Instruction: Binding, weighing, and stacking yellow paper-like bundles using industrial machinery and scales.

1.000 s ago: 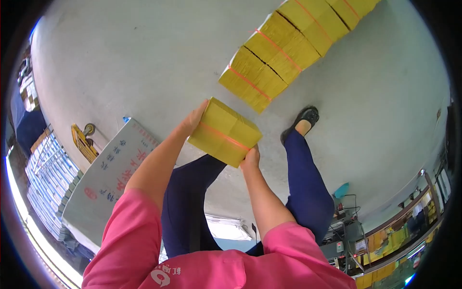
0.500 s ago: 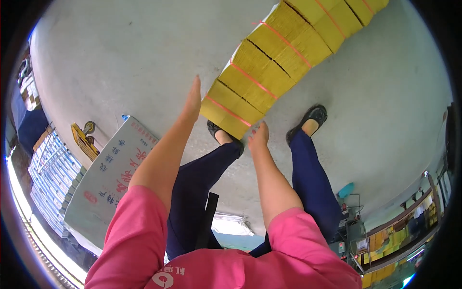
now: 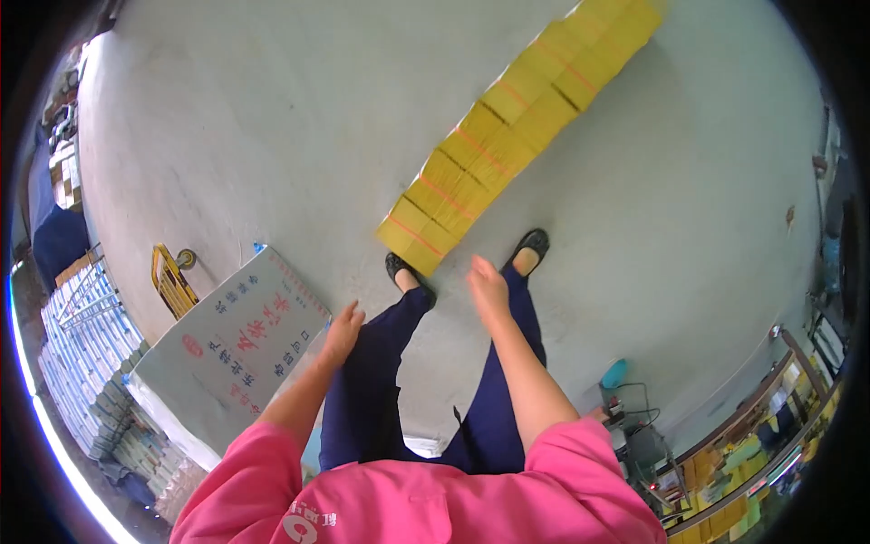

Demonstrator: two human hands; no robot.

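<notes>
A long double row of yellow paper bundles with orange bands lies on the grey concrete floor, running from the top right down to my feet. The nearest bundle sits just ahead of my left shoe. My left hand hangs empty, fingers loosely spread, above my left leg. Above my right leg, my right hand is also empty with fingers apart. Both hands are pulled back from the row.
A white board with red and dark writing lies at the lower left beside a small yellow hand truck. Stacked blue-white bundles line the left edge. Shelves and clutter stand at the lower right.
I carried a yellow bundle in both hands, set it down at the near end of the row, let go, and drew both hands back toward my body.
</notes>
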